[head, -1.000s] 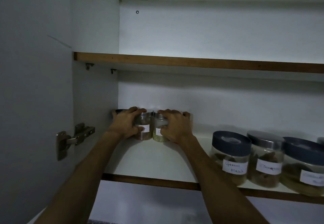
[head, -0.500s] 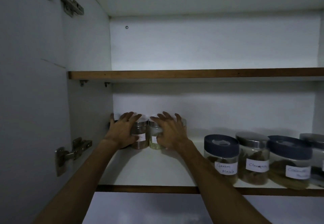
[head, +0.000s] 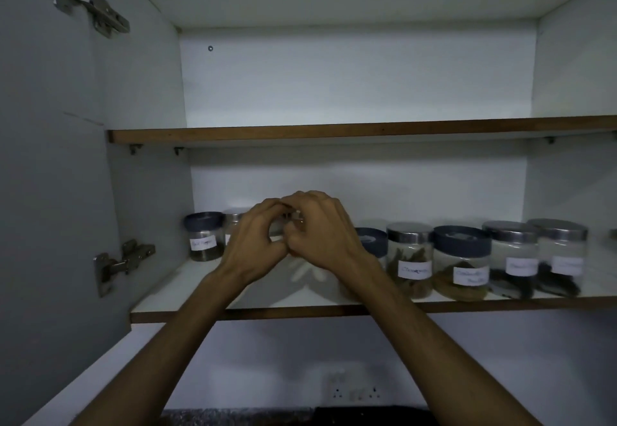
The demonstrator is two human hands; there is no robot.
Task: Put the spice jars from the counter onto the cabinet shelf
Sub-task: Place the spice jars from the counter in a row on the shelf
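Labelled glass spice jars stand in a row on the lower cabinet shelf (head: 300, 313). A dark-lidded jar (head: 203, 237) is at the far left, and a silver-lidded jar (head: 233, 218) beside it is mostly hidden behind my left hand (head: 253, 242). My right hand (head: 320, 232) touches the left one in front of the row, above the shelf. Both hands have curled fingers, and I see nothing in them. More jars (head: 462, 262) fill the right side; another dark-lidded jar (head: 372, 242) shows behind my right wrist.
The upper shelf (head: 334, 132) holds nothing that I can see. The open cabinet door (head: 50, 192) with its hinge (head: 123, 258) stands at the left. A wall socket (head: 355, 392) sits below the cabinet. The light is dim.
Both hands have come off the two jars and drawn back toward me, fingers curling in. The view has shifted right and widened, showing more jars.
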